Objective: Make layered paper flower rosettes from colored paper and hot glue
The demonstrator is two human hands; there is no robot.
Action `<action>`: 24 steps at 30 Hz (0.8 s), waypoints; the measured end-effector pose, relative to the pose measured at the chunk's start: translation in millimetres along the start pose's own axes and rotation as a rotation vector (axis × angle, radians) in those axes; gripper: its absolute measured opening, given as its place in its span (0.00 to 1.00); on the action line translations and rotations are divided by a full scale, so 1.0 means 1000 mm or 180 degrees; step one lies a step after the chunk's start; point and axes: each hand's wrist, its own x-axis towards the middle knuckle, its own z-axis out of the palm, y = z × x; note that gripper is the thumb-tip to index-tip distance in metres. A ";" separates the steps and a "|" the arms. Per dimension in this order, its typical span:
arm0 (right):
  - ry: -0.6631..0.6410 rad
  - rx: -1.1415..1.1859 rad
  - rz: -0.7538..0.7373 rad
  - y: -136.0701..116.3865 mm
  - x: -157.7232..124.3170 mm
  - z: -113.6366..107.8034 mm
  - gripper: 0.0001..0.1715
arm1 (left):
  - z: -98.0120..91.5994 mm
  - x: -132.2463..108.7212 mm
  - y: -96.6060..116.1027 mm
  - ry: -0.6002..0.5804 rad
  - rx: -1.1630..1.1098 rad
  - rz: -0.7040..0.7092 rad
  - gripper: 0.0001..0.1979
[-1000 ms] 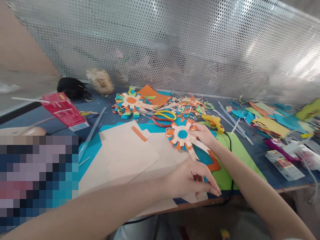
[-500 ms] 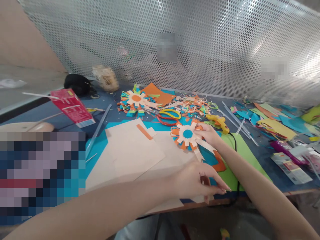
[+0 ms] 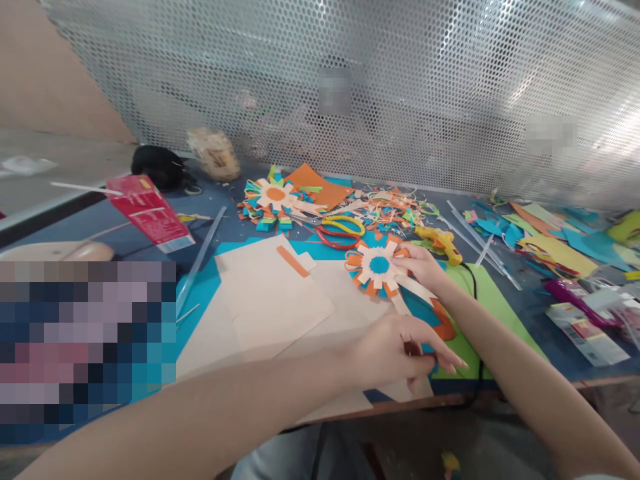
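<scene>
My right hand [image 3: 421,270] grips the right edge of a paper rosette [image 3: 379,265]. The rosette has a scalloped blue centre, cream tabs and orange and blue loops, and cream, blue and orange paper tails [image 3: 417,288] run down from it. Just below, my left hand [image 3: 403,350] hovers over the lower tails, fingers pointing right, some stretched and others bent. Whether it touches the tails is hidden. Cream paper sheets [image 3: 280,300] lie under and left of the rosette, with an orange strip [image 3: 293,261] on top. Behind it are scissors [image 3: 343,232] with red and yellow handles.
Another rosette [image 3: 275,197] and a heap of paper scraps [image 3: 387,203] lie at the back. A yellow glue gun [image 3: 443,243] with a black cord rests right. Glue sticks [image 3: 483,243], a pink carton [image 3: 150,213] and a perforated metal panel [image 3: 400,100] surround the work.
My left hand's fingers have straightened somewhat and shifted slightly right and up. My right hand still holds the rosette; the whole view has shifted a little.
</scene>
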 end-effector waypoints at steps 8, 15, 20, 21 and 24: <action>-0.0012 -0.0081 -0.0074 0.004 0.002 -0.001 0.10 | -0.001 0.000 -0.004 -0.0044 0.0037 -0.0025 0.11; -0.0034 -0.0062 -0.0057 0.003 0.001 0.000 0.11 | -0.001 -0.001 0.002 -0.0141 -0.0030 0.0092 0.11; -0.0026 -0.0113 -0.0060 0.004 0.002 -0.001 0.10 | 0.000 -0.001 0.002 -0.0520 0.0213 -0.0197 0.10; -0.0022 -0.0113 -0.0061 0.005 0.002 -0.001 0.09 | 0.000 -0.002 0.000 -0.0567 0.0237 -0.0271 0.10; -0.0019 -0.0106 -0.0101 0.005 0.002 -0.001 0.09 | -0.001 -0.002 -0.004 -0.0611 0.0273 -0.0359 0.13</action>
